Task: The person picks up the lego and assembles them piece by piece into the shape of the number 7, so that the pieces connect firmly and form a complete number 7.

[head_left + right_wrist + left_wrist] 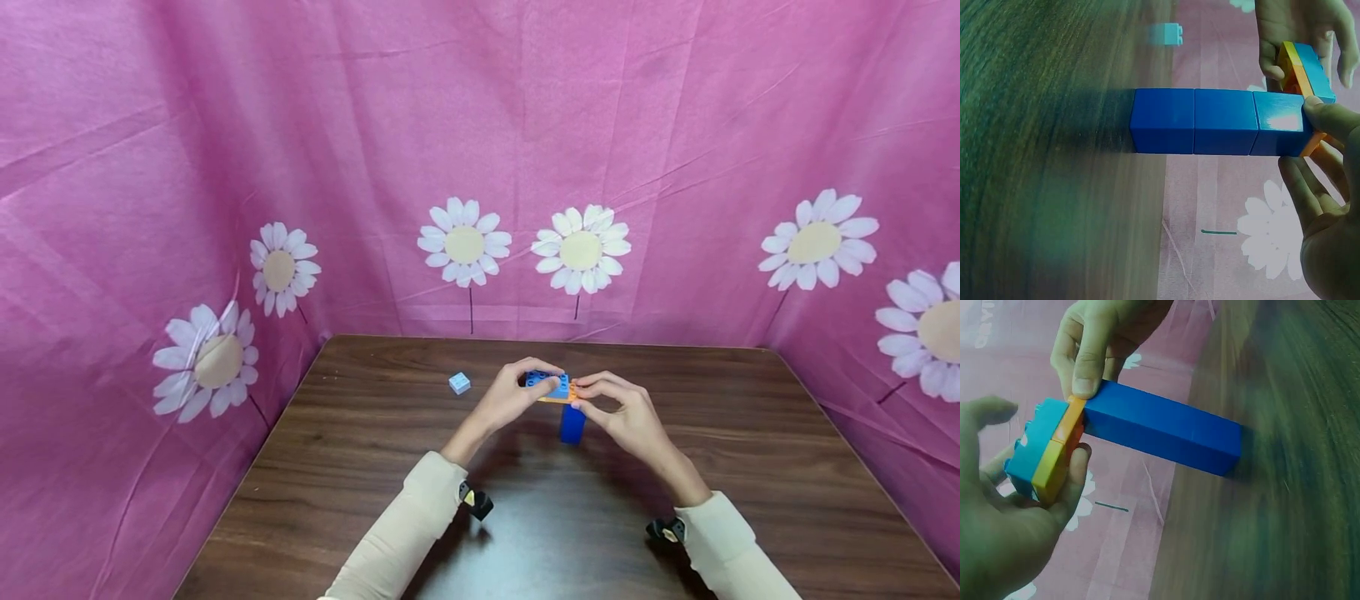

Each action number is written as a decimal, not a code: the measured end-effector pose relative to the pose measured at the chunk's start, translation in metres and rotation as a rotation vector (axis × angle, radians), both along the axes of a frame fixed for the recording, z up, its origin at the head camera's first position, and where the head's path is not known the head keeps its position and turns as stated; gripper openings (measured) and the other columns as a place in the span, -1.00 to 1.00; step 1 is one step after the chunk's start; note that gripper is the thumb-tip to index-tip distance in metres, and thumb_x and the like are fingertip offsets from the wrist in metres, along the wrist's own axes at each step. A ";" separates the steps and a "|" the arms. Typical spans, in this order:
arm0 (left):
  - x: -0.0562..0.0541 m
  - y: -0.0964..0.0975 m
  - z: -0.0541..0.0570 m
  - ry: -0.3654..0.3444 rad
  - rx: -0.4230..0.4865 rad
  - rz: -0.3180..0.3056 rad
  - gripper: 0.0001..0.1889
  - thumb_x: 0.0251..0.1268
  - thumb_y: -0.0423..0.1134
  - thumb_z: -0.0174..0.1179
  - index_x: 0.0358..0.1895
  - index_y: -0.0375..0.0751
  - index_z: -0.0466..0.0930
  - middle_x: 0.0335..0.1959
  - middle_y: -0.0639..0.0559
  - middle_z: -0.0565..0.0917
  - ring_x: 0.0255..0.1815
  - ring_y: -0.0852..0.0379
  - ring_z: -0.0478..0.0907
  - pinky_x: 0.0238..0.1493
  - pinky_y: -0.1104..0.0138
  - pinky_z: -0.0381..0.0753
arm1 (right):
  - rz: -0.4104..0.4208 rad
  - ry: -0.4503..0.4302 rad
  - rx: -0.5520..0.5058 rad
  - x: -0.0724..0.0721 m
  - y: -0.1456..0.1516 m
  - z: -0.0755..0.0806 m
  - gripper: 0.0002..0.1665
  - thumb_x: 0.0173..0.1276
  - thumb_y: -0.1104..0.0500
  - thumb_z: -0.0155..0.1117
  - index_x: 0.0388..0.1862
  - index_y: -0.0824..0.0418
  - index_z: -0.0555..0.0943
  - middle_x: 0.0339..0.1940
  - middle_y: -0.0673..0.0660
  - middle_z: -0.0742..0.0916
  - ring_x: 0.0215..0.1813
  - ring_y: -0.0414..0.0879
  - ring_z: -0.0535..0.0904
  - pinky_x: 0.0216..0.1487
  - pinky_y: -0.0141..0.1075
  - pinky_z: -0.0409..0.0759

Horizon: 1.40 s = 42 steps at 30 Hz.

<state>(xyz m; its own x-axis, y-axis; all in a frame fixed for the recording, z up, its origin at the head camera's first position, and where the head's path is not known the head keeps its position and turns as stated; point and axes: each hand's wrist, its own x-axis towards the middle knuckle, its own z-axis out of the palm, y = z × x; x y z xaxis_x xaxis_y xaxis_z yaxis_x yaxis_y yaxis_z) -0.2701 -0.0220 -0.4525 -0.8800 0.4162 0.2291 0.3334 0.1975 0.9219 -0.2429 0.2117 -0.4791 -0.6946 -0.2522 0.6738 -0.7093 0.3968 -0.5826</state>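
A tower of dark blue toy building bricks (1224,122) stands upright on the table. Across its top lies a thin orange brick (573,392), which sticks out to the left. A yellow brick (1050,469) sits level beside the orange one, and a lighter blue studded brick (1036,447) lies over them. My left hand (513,396) curls round the overhanging end, one digit against the underside and another above the studs. With thumb and fingers, my right hand (626,417) pinches the orange brick at the tower's top.
A loose light blue brick (460,383) lies on the brown wooden table (360,467), left of the hands. Pink cloth (375,150) with white daisies hangs behind the table and along both sides.
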 end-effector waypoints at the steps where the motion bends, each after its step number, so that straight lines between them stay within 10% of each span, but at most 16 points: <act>1: 0.000 0.000 0.002 -0.016 -0.001 0.000 -0.74 0.56 -0.05 0.29 0.13 -0.01 0.79 0.10 0.01 0.77 -0.03 0.12 0.59 -0.08 0.36 0.63 | -0.001 -0.001 0.001 0.000 0.000 0.000 -0.67 0.13 0.49 0.63 -0.22 0.13 0.84 -0.06 0.15 0.86 0.06 -0.32 0.76 0.01 -0.57 0.69; 15: -0.007 0.005 0.012 -0.637 0.215 -0.100 -0.51 0.52 -0.11 0.35 0.25 -0.46 0.57 -0.08 -0.15 0.72 -0.21 0.05 0.77 0.16 0.07 0.77 | -0.014 -0.011 0.002 0.002 0.000 0.001 -0.69 0.15 0.48 0.62 -0.24 0.12 0.84 -0.07 0.15 0.86 0.04 -0.14 0.80 0.12 -0.64 0.61; 26: -0.006 0.010 0.015 -0.711 0.290 -0.061 -0.61 0.44 -0.23 0.38 0.10 -0.53 0.71 -0.24 -0.12 0.77 -0.33 0.11 0.76 -0.16 0.35 0.82 | 0.011 0.019 -0.032 0.004 -0.003 0.003 -0.64 0.13 0.52 0.61 -0.22 0.12 0.84 -0.09 0.28 0.85 0.02 -0.05 0.81 0.09 -0.65 0.61; 42: -0.008 0.010 0.011 -0.726 0.304 -0.045 -0.62 0.39 -0.21 0.42 0.05 -0.50 0.72 -0.22 -0.11 0.77 -0.33 0.11 0.77 -0.12 0.33 0.82 | 0.000 0.005 -0.021 0.003 -0.001 0.000 -0.67 0.14 0.50 0.62 -0.23 0.13 0.84 -0.08 0.18 0.86 0.03 -0.12 0.80 0.15 -0.64 0.59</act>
